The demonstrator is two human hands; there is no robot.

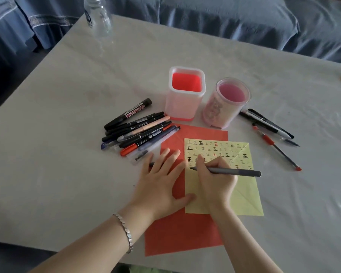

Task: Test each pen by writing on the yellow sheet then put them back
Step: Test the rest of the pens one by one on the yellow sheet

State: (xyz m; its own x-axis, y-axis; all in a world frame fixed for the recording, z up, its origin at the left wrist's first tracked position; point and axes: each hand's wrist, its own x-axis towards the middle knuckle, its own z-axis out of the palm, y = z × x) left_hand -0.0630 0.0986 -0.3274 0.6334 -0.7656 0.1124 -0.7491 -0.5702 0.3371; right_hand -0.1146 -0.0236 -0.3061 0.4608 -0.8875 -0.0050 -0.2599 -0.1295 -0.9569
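My right hand (215, 180) grips a grey pen (236, 172) with its tip down on the yellow sheet (244, 196), which carries rows of written marks in its upper part. My left hand (159, 180) lies flat, fingers straight, pressing on the red sheet (185, 233) and the yellow sheet's left edge; a dark pen cap or pen end shows beside its fingers. A pile of several pens and markers (138, 131) lies left of the two holders. Three more pens (272, 133) lie to the right.
A square red-and-white pen holder (185, 95) and a round pink one (224, 103) stand empty behind the sheets. A clear plastic bottle (97, 16) stands at the table's far left corner. Blue fabric surrounds the white table (57, 174).
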